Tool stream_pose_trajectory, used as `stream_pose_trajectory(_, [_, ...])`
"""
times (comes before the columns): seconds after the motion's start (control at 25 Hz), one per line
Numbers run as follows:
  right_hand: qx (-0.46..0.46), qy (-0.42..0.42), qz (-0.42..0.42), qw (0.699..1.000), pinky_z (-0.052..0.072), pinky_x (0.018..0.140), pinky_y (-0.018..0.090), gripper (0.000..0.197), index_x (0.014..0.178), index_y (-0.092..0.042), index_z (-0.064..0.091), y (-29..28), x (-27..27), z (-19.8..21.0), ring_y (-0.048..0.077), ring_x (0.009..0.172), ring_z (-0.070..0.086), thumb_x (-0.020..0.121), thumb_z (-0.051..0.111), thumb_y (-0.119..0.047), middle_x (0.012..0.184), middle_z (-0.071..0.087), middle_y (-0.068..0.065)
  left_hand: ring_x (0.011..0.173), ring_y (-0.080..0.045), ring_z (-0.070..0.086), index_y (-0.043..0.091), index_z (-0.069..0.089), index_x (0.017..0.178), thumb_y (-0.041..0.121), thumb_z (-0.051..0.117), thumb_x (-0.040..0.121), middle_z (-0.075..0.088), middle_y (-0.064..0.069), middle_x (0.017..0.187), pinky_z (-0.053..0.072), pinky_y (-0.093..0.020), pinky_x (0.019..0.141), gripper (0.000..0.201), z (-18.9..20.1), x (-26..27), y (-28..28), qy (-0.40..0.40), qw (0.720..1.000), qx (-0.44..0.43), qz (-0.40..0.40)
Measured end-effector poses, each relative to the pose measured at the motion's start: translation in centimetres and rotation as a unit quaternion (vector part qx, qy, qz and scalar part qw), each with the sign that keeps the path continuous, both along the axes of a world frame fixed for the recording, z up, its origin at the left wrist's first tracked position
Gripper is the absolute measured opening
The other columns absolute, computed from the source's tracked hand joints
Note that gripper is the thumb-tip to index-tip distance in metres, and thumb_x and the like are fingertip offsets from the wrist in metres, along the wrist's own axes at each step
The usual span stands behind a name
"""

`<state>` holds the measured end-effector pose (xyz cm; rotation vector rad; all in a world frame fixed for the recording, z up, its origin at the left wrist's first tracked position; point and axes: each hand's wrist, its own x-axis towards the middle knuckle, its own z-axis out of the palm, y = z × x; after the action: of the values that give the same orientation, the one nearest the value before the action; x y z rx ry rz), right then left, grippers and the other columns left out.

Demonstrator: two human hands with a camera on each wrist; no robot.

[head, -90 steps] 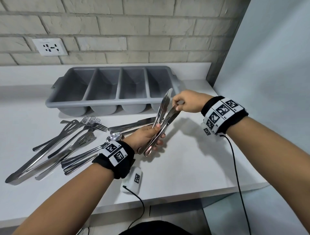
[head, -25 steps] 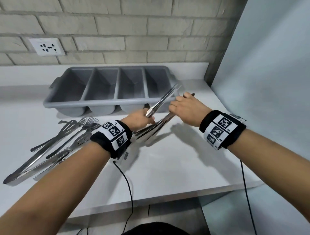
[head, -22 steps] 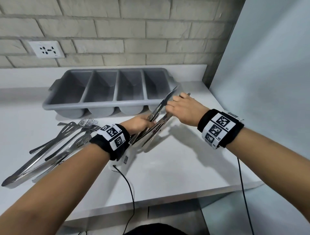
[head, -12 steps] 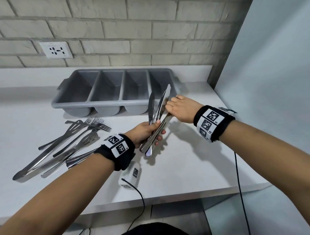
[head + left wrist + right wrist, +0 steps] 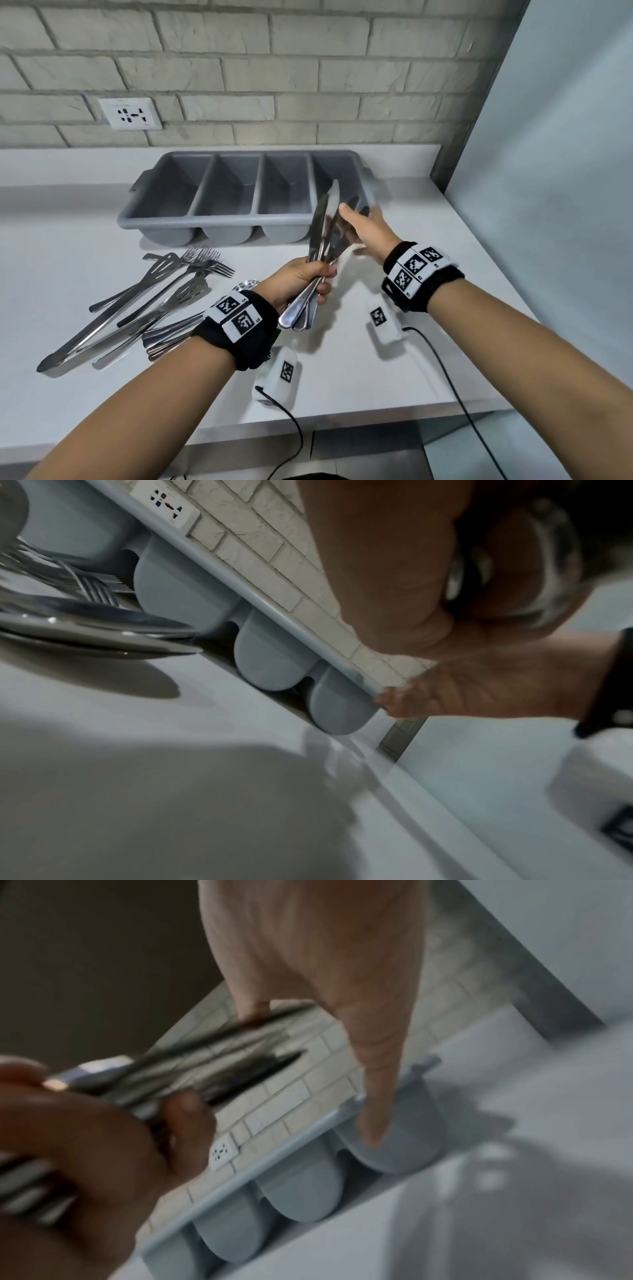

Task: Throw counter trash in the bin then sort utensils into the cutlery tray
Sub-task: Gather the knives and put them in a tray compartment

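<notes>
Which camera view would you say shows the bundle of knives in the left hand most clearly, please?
The head view: the knives show whole, handles gripped by the left hand, blades fanned toward the cutlery tray. The right wrist view shows blurred blades only. The left wrist view shows almost nothing of them; the hand blocks it.

We see one gray tray (image 5: pixel 191 222) with four slots, two hands, and one wall plug (image 5: pixel 130 114).

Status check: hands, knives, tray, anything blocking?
Left hand grips knife bundle by the handles. Right hand open, fingers on the blades. Cutlery tray empty, path unobstructed; forks and tongs unsorted on counter.
</notes>
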<state>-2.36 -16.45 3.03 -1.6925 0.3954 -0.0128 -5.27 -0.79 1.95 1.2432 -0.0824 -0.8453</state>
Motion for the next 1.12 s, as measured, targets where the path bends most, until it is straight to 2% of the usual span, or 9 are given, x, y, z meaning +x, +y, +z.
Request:
stream_pose_trajectory(0.08, [0.175, 0.032, 0.043, 0.983, 0.052, 0.087, 0.043, 0.035, 0.101, -0.015, 0.057, 1.3, 0.3, 0.7, 0.024, 0.089, 0.063, 0.085, 0.057, -0.046, 0.105, 0.066, 0.005, 0.032, -0.003, 0.042, 0.014, 0.045, 0.081, 0.001, 0.035, 0.091, 0.048, 0.006, 0.051, 0.037, -0.012, 0.036, 0.019, 0.9, -0.6, -0.2, 0.021, 0.999, -0.008, -0.032])
stream_pose_trajectory(0.2, [0.312, -0.038, 0.016, 0.949, 0.06, 0.057, 0.037, 0.044, 0.133, -0.011, 0.04, 2.6, 1.0, 2.2, 0.021, 0.068, 0.066, 0.092, 0.055, -0.017, 0.13, 0.056, 0.018, 0.031, -0.004, 0.041, 0.016, 0.044, 0.079, 0.005, 0.038, 0.08, 0.045, 0.008, 0.046, 0.038, -0.011, 0.038, 0.012, 1.8, -1.1, -0.2, 0.042, 0.998, -0.017, -0.045])
stream_pose_trajectory(0.32, [0.323, -0.102, 0.008, 0.941, 0.055, 0.046, 0.03, 0.069, 0.142, -0.036, 0.021, 3.1, 1.5, 2.7, 0.016, 0.05, 0.064, 0.09, 0.057, -0.008, 0.108, 0.06, 0.005, 0.029, -0.005, 0.04, 0.016, 0.042, 0.076, 0.006, 0.035, 0.076, 0.044, 0.008, 0.043, 0.037, -0.01, 0.037, 0.012, 2.4, -1.3, 0.1, 0.04, 0.999, -0.011, -0.034])
stream_pose_trajectory(0.48, [0.301, -0.117, -0.001, 0.946, 0.056, 0.043, 0.031, 0.054, 0.135, -0.023, 0.032, 3.9, 1.6, 3.6, 0.017, 0.06, 0.061, 0.09, 0.054, -0.003, 0.099, 0.052, 0.003, 0.027, -0.002, 0.037, 0.017, 0.041, 0.072, 0.008, 0.032, 0.084, 0.043, 0.008, 0.041, 0.034, -0.008, 0.034, 0.017, 3.4, -1.5, 0.9, 0.038, 0.999, -0.005, -0.009])
stream_pose_trajectory(0.6, [0.238, -0.134, -0.02, 0.962, 0.058, 0.047, 0.031, 0.06, 0.141, -0.023, 0.023, 4.8, 2.4, 3.7, 0.016, 0.066, 0.057, 0.091, 0.054, -0.01, 0.103, 0.05, 0.0, 0.027, -0.001, 0.035, 0.019, 0.04, 0.068, 0.016, 0.042, 0.092, 0.042, 0.008, 0.04, 0.033, -0.009, 0.033, 0.024, 3.5, -1.4, 1.5, 0.021, 0.999, 0.028, 0.005])
stream_pose_trajectory(0.72, [0.098, -0.134, -0.046, 0.985, 0.057, 0.082, 0.045, 0.044, 0.133, -0.015, 0.039, 5.9, 4.2, 3.4, 0.021, 0.08, 0.059, 0.091, 0.053, -0.023, 0.098, 0.056, 0.003, 0.029, -0.003, 0.04, 0.02, 0.044, 0.071, 0.024, 0.047, 0.093, 0.046, 0.008, 0.043, 0.037, -0.011, 0.035, 0.022, 3.5, -0.9, 2.7, 0.024, 0.999, 0.043, 0.017])
stream_pose_trajectory(0.8, [0.028, -0.151, -0.046, 0.987, 0.05, 0.096, 0.042, 0.038, 0.126, -0.01, 0.045, 6.8, 5.3, 3.4, 0.021, 0.089, 0.055, 0.092, 0.051, -0.026, 0.101, 0.057, 0.006, 0.03, -0.005, 0.042, 0.019, 0.045, 0.075, 0.023, 0.05, 0.093, 0.049, 0.007, 0.046, 0.04, -0.013, 0.036, 0.019, 3.7, 0.0, 3.9, 0.02, 0.998, 0.057, 0.025])
stream_pose_trajectory(0.96, [-0.045, -0.183, -0.029, 0.982, 0.043, 0.061, 0.003, 0.028, 0.117, -0.006, 0.049, 9.5, 7.1, 4.1, 0.013, 0.075, 0.054, 0.095, 0.046, -0.023, 0.089, 0.058, 0.003, 0.035, -0.008, 0.05, 0.016, 0.048, 0.074, 0.02, 0.054, 0.09, 0.053, 0.007, 0.051, 0.046, -0.018, 0.04, 0.018, 3.8, 2.0, 6.6, -0.001, 0.996, 0.075, 0.039])
stream_pose_trajectory(1.12, [0.002, -0.164, -0.014, 0.986, 0.045, 0.101, 0.039, 0.05, 0.133, -0.008, 0.038, 13.5, 8.7, 5.3, 0.023, 0.106, 0.055, 0.093, 0.046, -0.037, 0.117, 0.056, 0.009, 0.031, -0.007, 0.047, 0.014, 0.047, 0.069, 0.011, 0.045, 0.091, 0.05, 0.006, 0.041, 0.043, -0.016, 0.037, 0.022, 4.3, 4.8, 9.7, -0.034, 0.994, 0.076, 0.069])
